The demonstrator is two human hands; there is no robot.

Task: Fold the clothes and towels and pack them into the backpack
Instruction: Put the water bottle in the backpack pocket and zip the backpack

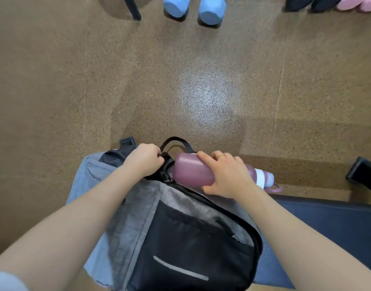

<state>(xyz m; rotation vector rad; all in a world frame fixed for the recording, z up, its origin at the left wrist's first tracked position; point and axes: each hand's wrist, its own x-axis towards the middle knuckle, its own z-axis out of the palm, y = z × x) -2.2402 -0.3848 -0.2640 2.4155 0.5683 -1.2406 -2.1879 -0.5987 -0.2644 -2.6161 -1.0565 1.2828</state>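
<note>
Now, left hand [145,159]: grips the backpack [180,238] top edge.
Right hand [226,175]: holds the bottle [193,171], beside the left hand.

Both arms reach forward; left hand [144,159] clenched, right hand [228,175] fingers [203,157] spread, gripping.

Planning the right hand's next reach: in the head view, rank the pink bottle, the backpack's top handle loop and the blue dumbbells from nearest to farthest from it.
1. Pink bottle: held in the right hand.
2. Handle loop: just left of it, by the left hand.
3. Blue dumbbells: far across the floor, top edge.
</note>
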